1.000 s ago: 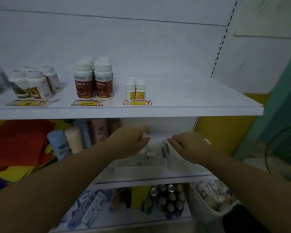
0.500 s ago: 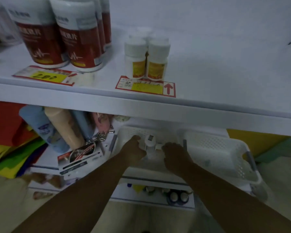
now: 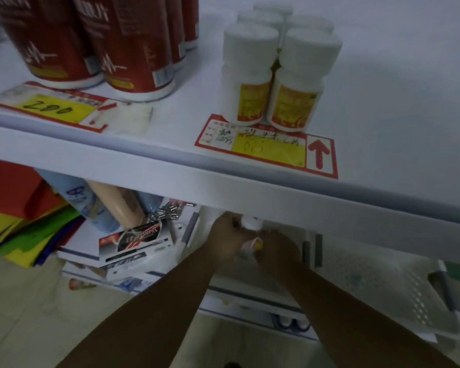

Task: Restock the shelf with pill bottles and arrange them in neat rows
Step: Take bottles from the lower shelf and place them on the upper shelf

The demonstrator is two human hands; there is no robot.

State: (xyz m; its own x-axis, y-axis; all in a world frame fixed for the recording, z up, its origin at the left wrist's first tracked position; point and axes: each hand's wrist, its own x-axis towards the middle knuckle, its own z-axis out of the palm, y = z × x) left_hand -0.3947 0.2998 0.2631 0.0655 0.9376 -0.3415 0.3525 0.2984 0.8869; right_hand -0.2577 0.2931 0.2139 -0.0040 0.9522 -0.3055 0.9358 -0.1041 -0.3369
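Small white pill bottles with yellow labels [image 3: 274, 73] stand in two short rows on the white shelf [image 3: 250, 179], behind a red-bordered price tag [image 3: 268, 147]. Below the shelf edge, my left hand [image 3: 226, 235] grips a small white bottle [image 3: 251, 223] by its cap end. My right hand [image 3: 276, 248] holds a second small bottle [image 3: 254, 244] with a yellow label, lying sideways. Both hands are inside a white perforated basket [image 3: 398, 285] on the lower shelf.
Large red-labelled bottles [image 3: 112, 46] stand at the shelf's left with a yellow price tag [image 3: 51, 107]. Below left lie cylindrical cans [image 3: 91, 205], boxed goods [image 3: 133, 243] and coloured paper [image 3: 24, 221]. The shelf right of the small bottles is bare.
The view has moved closer and lower toward the shelf. My hands reached into the basket and now each holds a small bottle.
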